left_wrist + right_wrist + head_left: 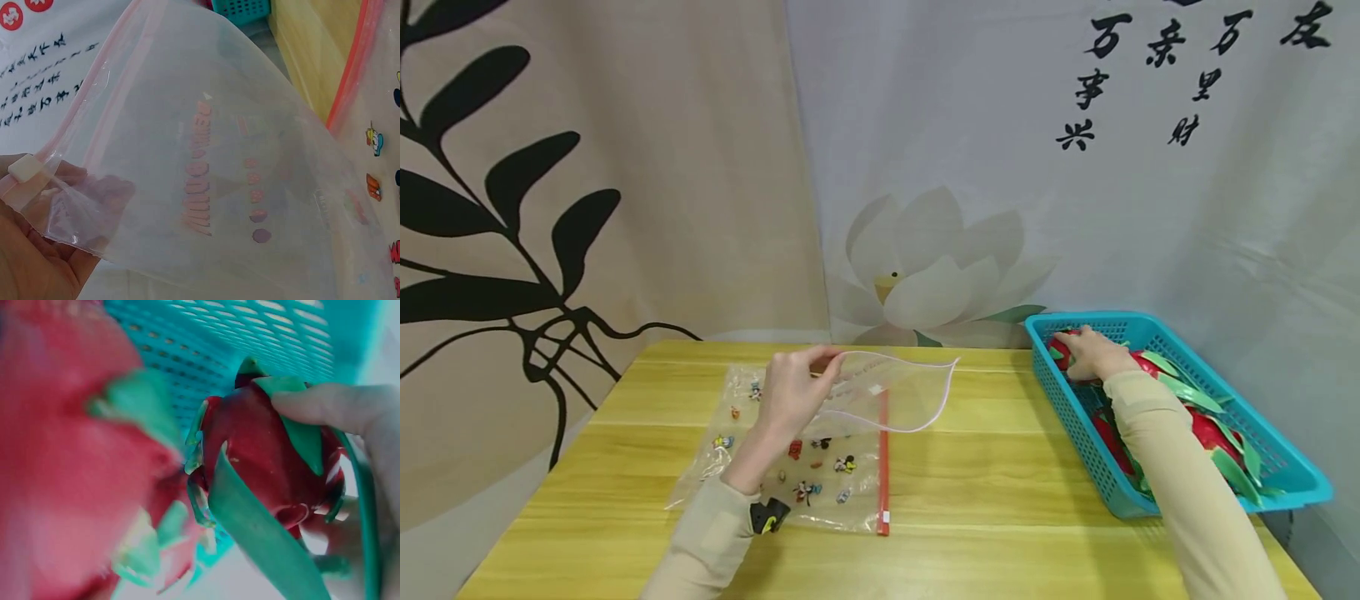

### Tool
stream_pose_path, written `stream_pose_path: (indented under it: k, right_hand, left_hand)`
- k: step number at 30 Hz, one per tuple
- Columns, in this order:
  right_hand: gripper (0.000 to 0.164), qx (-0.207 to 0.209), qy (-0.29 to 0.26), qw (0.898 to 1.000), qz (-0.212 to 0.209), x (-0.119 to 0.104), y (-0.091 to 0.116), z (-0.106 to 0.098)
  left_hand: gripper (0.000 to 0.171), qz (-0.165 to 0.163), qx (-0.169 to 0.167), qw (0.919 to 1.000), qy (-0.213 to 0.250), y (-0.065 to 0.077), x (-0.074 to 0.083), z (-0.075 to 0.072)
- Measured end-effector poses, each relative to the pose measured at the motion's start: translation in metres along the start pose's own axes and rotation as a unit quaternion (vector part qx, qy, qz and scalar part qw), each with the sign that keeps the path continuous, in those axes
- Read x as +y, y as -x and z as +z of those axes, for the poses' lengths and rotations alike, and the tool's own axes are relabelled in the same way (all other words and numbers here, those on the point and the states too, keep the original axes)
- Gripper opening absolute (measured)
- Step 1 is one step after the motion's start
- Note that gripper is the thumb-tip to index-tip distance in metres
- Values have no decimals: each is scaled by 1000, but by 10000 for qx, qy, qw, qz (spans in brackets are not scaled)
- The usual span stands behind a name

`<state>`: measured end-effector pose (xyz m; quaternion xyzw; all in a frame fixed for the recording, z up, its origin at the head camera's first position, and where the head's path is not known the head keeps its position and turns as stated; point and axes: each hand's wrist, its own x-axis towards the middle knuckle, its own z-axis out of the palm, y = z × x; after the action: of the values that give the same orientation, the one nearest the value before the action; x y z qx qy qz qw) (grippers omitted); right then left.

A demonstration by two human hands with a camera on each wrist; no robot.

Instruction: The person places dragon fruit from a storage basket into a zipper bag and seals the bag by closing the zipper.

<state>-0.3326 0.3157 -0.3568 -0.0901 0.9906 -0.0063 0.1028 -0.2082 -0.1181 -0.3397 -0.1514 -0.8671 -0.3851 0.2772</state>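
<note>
My left hand (801, 387) pinches the edge of a clear zip bag (917, 392) by its slider end, and the bag's mouth gapes toward the right. In the left wrist view the bag (269, 187) shows faint pink print, with the fingers partly behind its film. Over at the right, my right hand (1093, 354) reaches into a blue plastic basket (1075, 425). Its thumb and fingers curl round a red dragon fruit (256, 444) with green scales, close to the basket wall. Several more dragon fruits (1213, 433) lie in the basket.
A second clear bag (842, 500) with cartoon prints and a red zip strip lies flat on the wooden table (985, 500), under the left hand and its bag. A printed curtain (925, 167) hangs behind the table's far edge.
</note>
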Motion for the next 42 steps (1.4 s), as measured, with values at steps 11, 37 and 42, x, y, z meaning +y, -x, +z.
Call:
stream_pose_path:
  k: [11, 37, 42]
  right_hand:
    - [83, 978, 56, 9947, -307, -10, 28, -28]
    - [89, 4293, 752, 8749, -2113, -70, 77, -24]
    - [87, 4472, 943, 8594, -2293, -82, 82, -23]
  left_hand:
    - [14, -173, -56, 9998, 47, -1, 0, 0]
    - [14, -134, 53, 9999, -10, -3, -3, 2]
    - [14, -66, 53, 10000, -45, -4, -2, 3]
